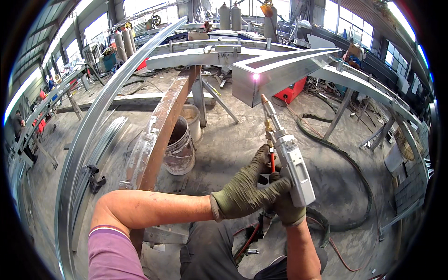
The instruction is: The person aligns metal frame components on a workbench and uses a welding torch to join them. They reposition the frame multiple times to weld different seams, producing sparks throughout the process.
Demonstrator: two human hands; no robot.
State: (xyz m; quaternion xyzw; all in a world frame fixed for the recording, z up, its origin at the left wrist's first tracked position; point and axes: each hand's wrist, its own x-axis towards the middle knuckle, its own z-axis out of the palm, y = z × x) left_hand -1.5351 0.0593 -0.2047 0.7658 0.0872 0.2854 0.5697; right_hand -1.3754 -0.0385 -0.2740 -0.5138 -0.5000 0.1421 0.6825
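Note:
My right hand, in a dark green work glove, is closed around the handle of a grey handheld laser welding gun. My left hand, gloved alike, wraps the gun's front underside beside a thin red hose; some of its fingers are hidden. The gun's copper-coloured nozzle points up and away at a mitred corner of shiny square metal tubing. A bright pinkish spot of light glows on that corner's seam. A gap shows between the nozzle and the metal.
A long metal channel and a rusty brown beam run along my left. Two buckets stand beside the beam. Beneath the tubing is a red machine. Thick dark hose loops over the floor at right. Gas cylinders stand behind.

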